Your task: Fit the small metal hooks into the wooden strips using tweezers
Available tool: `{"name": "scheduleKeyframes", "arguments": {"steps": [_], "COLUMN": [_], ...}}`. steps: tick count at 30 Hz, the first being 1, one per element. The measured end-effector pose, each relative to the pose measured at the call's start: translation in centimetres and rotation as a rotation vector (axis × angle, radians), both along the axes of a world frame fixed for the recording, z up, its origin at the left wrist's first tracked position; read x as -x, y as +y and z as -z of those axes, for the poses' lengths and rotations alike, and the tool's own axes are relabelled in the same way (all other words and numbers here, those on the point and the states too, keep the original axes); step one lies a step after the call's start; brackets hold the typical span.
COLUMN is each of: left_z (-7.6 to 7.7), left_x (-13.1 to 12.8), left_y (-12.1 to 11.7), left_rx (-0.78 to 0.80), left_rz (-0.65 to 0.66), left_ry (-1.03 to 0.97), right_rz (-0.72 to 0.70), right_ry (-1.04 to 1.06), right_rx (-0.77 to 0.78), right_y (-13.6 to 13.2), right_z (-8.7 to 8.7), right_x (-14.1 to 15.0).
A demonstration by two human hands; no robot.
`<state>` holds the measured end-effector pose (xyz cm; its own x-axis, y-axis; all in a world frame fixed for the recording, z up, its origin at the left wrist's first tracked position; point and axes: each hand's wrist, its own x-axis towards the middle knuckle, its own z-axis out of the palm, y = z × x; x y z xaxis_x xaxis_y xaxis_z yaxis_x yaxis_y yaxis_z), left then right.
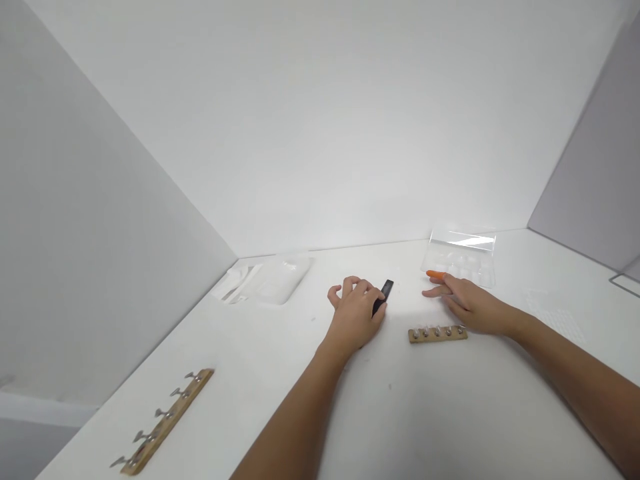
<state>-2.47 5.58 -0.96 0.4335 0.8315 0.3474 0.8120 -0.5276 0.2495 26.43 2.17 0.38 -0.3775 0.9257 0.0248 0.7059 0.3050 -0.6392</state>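
My left hand (356, 312) rests low over the white table, thumb and index finger closed around a slim black bar (389, 288). Its other fingers curl outward, and my palm hides the bar's lower part. To the right, my right hand (473, 303) has a slender orange piece (435, 274) at its index finger, apparently gripped; the rest of that piece is hidden behind the fingers. The remaining fingers reach leftward, apart from one another. Just below this hand lies a short wooden strip (438, 338) bearing a row of several small metal posts with clear tips.
A clear lidded case (484, 275) sits behind my right hand. White plastic packaging (277, 280) lies at the back left. Another wooden strip (167, 427) with metal posts is at the front left. A clear sheet of small dots (555, 317) lies on the right. Walls border the table (260, 387).
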Motion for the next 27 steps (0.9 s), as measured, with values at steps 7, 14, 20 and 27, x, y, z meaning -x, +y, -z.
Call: {"name": "scheduleKeyframes", "arguments": {"steps": [7, 14, 20, 27], "left_z": [0.5, 0.4, 0.1, 0.4], "left_x": [0.0, -0.1, -0.3, -0.4], "left_y": [0.2, 0.3, 0.1, 0.4], "left_rx": [0.005, 0.041, 0.091, 0.076], "left_rz": [-0.076, -0.125, -0.123, -0.207], "left_ry": [-0.001, 0.003, -0.012, -0.058], "right_rz": [0.067, 0.059, 0.076, 0.323], "right_ry": [0.026, 0.009, -0.053, -0.127], "right_rx": [-0.013, -0.045, -0.112, -0.304], "right_y": [0.5, 0.5, 0.6, 1.2], "right_z": [0.6, 0.6, 0.5, 0.6], "right_x": [-0.7, -0.9, -1.0, -1.5]}}
